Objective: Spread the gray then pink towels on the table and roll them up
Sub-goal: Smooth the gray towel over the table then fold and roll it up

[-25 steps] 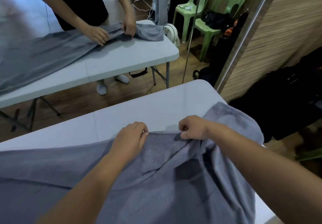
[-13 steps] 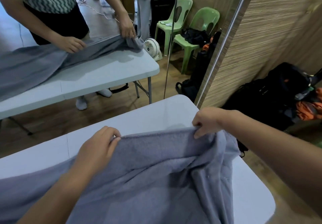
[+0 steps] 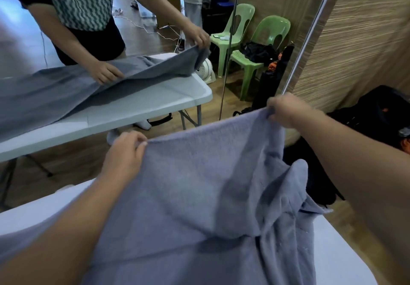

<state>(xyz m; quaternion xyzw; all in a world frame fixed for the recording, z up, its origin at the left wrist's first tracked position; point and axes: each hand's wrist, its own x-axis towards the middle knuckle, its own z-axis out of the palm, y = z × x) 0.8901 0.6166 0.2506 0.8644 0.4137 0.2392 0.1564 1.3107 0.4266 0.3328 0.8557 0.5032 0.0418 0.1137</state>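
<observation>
— Wooden floor (image 3: 66, 173), white tabletop (image 3: 339, 253) below?
— Yes. Draped over tabletop, gray towel (image 3: 199, 184), far edge lifted clear.
— Gripped how?
— Left hand (image 3: 124, 151) pinching that edge, fingers curled; right hand (image 3: 286, 111) pinching same edge farther right, held higher.
— Anything smaller?
— Two green chairs (image 3: 271, 24) by far wall.

The towel (image 3: 199, 196) is plain grey with a blue tinge, darker in its folds. The desk (image 3: 346, 251) is white. The far desk (image 3: 155, 105) is white too, and the far towel (image 3: 55, 89) is a darker grey. The shirt (image 3: 82, 7) has a green-and-white wavy panel between black sleeves. The chairs (image 3: 275, 24) are pale green, the fan (image 3: 207, 71) white, the bags (image 3: 377, 111) black. The partition (image 3: 366, 40) is tan with fine horizontal streaks. The floor (image 3: 66, 158) is brown wood grain.
</observation>
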